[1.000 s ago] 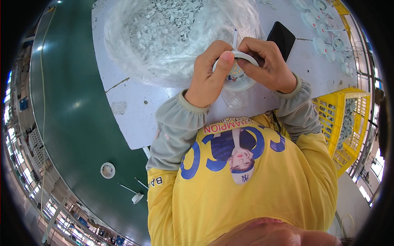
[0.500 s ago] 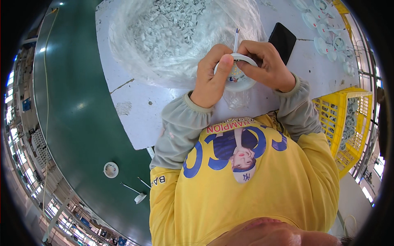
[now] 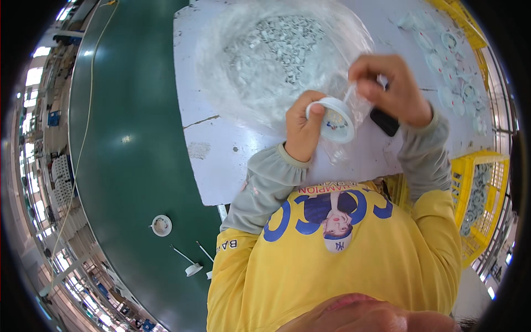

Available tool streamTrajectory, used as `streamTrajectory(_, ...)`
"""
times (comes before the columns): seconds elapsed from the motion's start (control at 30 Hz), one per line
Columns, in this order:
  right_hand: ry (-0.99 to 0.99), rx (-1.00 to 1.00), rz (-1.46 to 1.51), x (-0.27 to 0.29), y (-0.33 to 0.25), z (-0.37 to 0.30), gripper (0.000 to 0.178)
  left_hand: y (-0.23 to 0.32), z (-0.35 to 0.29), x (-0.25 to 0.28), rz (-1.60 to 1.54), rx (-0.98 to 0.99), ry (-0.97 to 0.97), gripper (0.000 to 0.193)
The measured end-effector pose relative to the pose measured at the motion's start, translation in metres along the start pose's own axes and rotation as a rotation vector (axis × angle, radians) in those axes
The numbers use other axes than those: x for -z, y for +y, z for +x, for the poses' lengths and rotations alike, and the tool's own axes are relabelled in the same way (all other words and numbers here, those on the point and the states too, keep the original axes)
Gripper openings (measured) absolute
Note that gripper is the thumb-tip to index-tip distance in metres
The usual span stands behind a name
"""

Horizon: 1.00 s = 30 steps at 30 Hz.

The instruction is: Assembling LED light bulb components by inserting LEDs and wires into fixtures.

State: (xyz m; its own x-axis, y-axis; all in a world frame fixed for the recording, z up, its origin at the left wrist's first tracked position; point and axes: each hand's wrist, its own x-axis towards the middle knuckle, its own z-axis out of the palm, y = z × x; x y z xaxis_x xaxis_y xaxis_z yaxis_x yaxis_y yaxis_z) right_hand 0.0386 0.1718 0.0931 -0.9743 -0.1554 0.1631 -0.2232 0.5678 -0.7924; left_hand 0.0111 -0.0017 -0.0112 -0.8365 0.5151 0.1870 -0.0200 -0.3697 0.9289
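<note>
My left hand [image 3: 303,128] is closed round the edge of a round white lamp housing [image 3: 336,123], its thumb on the rim. The open face is tilted toward me and shows small yellowish dots and bits of coloured wire inside. A white cable [image 3: 349,93] rises from behind the housing toward my right hand [image 3: 394,88]. The right fingers are pinched together at its upper end, slightly blurred. Just beyond the housing lies a large clear plastic bag [image 3: 214,102] holding many small white pieces [image 3: 290,44].
A black phone [image 3: 384,122] lies below my right hand. Several round white parts [image 3: 442,63] are spread over the table's right side. A yellow crate [image 3: 466,205] of parts stands at the right. Left is a green surface [image 3: 133,155] bearing a round white part [image 3: 161,225] and two cabled parts [image 3: 193,269].
My right hand has left the housing's rim and moved up and right to the cable. My left hand still holds the housing, now turned more to the right. The whole view has shifted.
</note>
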Motion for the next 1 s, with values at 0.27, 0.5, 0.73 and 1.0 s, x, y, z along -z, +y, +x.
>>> streamTrajectory(0.27,-0.042,0.336,-0.35,-0.046,0.077,0.139,0.023,0.005,-0.003,-0.01,0.124,0.039,-0.25,0.026)
streamTrajectory(0.5,-0.026,0.276,-0.485,-0.07,0.092,0.152,0.015,0.002,-0.006,-0.011,0.109,0.041,-0.231,0.024)
streamTrajectory(0.73,0.511,0.224,-0.235,0.058,0.057,0.069,0.021,0.013,-0.009,-0.013,0.117,0.072,-0.161,0.035)
streamTrajectory(1.0,0.598,-0.367,-0.411,0.081,0.178,-0.046,0.022,0.006,-0.007,-0.009,0.116,0.09,-0.151,0.04)
